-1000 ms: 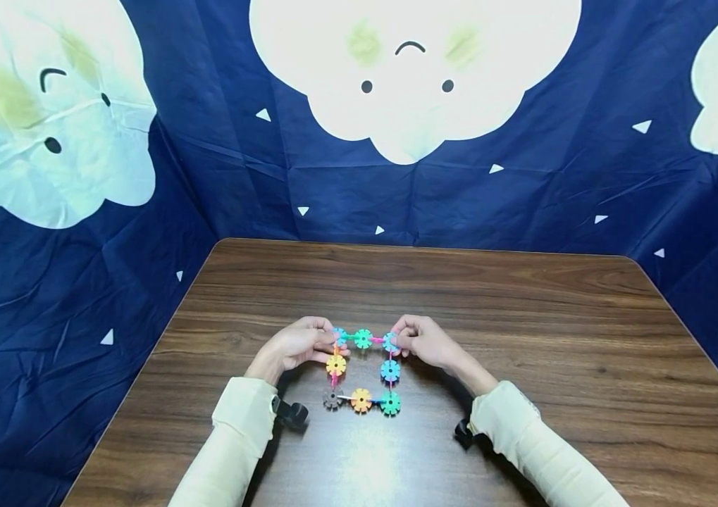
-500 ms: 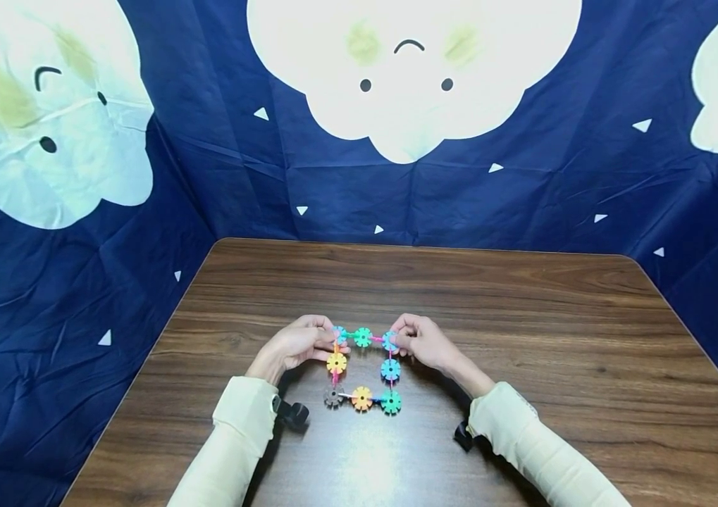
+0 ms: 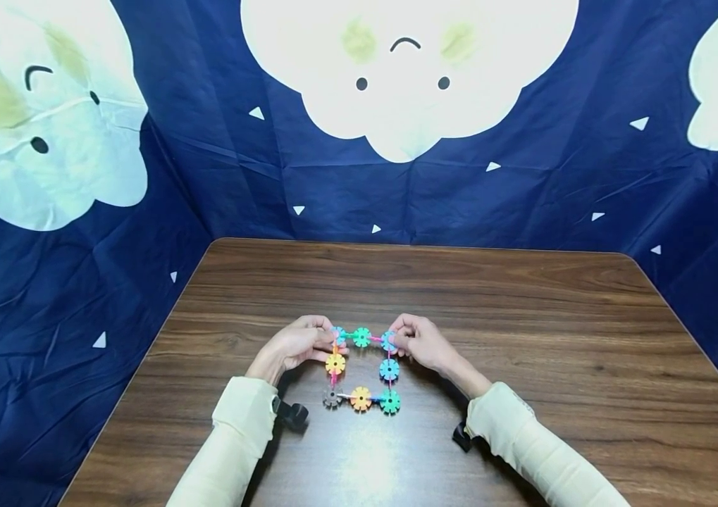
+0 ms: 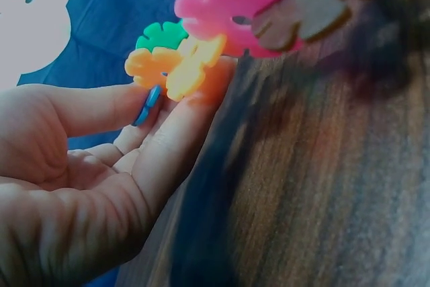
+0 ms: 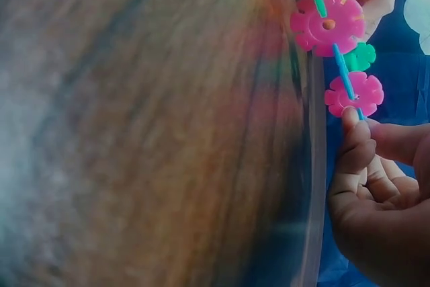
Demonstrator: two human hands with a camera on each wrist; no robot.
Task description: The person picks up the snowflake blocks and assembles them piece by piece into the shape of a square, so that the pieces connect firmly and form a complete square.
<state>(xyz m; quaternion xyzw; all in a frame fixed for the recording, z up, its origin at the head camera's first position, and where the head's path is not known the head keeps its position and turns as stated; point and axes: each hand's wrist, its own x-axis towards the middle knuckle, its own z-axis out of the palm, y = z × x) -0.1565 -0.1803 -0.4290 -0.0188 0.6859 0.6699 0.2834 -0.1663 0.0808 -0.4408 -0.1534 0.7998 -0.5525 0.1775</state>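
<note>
Snowflake discs, slotted plastic building pieces, are joined into a square ring between the two hands. My left hand (image 3: 298, 343) pinches the ring's far left corner at a blue disc (image 3: 339, 334). At the far right corner, another blue disc (image 3: 387, 339) is pinched by my right hand (image 3: 423, 341). A green disc (image 3: 361, 337) spans the far side. The near side has a grey disc (image 3: 332, 398), an orange disc (image 3: 361, 398) and a green one. In the left wrist view, thumb and fingers grip beside an orange piece (image 4: 176, 68). Whether the near side touches the table cannot be told.
A brown wood-grain table (image 3: 523, 317) surrounds the hands, with a bright glare near its front. A dark blue cloth (image 3: 346, 190) with white clouds hangs behind and at the sides. Black wrist cameras (image 3: 293, 415) sit under both cuffs.
Both hands keep their pinch on the ring and barely move. The whole head view has shifted slightly, with the backdrop drifting a little to the left.
</note>
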